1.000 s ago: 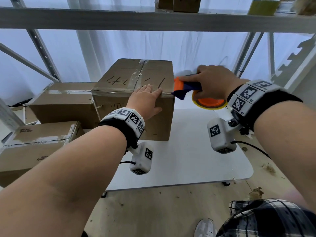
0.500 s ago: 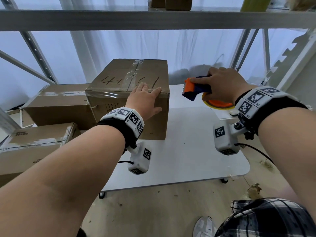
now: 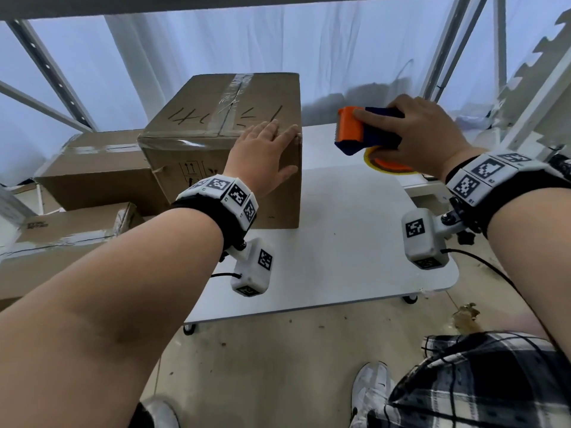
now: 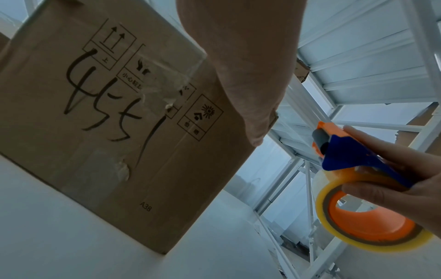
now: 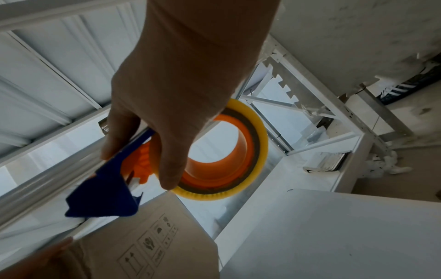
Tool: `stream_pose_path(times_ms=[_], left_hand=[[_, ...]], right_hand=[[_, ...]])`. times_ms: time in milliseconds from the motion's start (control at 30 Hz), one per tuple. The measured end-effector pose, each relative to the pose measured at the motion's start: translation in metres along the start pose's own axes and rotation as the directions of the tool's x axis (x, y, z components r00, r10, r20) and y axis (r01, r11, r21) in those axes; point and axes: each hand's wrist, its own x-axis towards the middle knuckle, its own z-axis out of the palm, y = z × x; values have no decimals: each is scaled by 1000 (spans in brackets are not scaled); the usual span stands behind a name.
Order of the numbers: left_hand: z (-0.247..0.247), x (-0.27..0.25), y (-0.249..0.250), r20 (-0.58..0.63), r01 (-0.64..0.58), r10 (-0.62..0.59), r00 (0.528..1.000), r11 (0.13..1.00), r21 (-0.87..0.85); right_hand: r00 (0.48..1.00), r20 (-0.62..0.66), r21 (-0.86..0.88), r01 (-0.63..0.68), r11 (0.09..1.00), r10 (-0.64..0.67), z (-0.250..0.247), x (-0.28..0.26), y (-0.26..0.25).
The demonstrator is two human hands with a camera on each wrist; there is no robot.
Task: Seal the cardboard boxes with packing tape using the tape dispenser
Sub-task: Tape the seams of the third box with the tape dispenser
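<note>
On the white tabletop (image 3: 355,242), the cardboard box (image 3: 216,143) stands upright toward ten o'clock from where I stand, its top seam covered with clear tape and black marker scrawl on the lid. My left hand (image 3: 262,156) lies on the box's near right top corner, the fingers (image 3: 272,128) straight and flat over the lid's edge, the thumb spread down the front face; it presses and wraps around nothing. From the left wrist view, the front face shows more black handwriting, printed handling symbols and the mark A38 low down.

At about two o'clock from the box, clear of it and held in the air above the tabletop, is the tape dispenser (image 3: 367,134), orange at its toothed front and dark blue along the body. My right hand (image 3: 423,140) grips it from above, fingers (image 5: 171,151) curled over the blue frame, with the thumb on the other side. The roll of tape (image 5: 238,151), yellowish around an orange core, sits under my palm.

At nine o'clock of the box, more cardboard boxes (image 3: 92,177) are stacked, their seams taped. White metal shelving (image 3: 448,57) rises behind, backed by a pale curtain.
</note>
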Motion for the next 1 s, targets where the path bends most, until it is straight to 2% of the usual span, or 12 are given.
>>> stream_pose_path(times_ms=[67,133,233,333,467,633,767,1000], left_hand=[[4,0,2,-11,7,-7,1000,1000,6],[5,-1,4,-26,16,-16,1000,1000,5],[8,-2,5,-55,19,-19,998,1000,-16],[10,0,5,-68,-35,33,997,999,-28],[5,4,3,-76,-86,83,994,995,-42],[6,7,-5,-78,-114,110,991,992,-52],[7,10,-6,-86,-117,110,990,990,-81],[8,11,-8,-94,-122,112,989,987,-100]], right_hand=[[998,-29,-15,53,998,-53,5,-9,5],[999,-4,-8,52,999,-52,8,-14,8],[988,154,-22,14,1000,-11,5,-5,3],[939,339,-104,-19,994,53,-2,10,-6],[901,429,-195,16,981,71,-11,26,-21],[808,580,-255,67,965,98,-19,54,-41],[760,638,-244,47,969,124,-14,63,-50],[742,658,-245,45,968,132,-12,70,-58]])
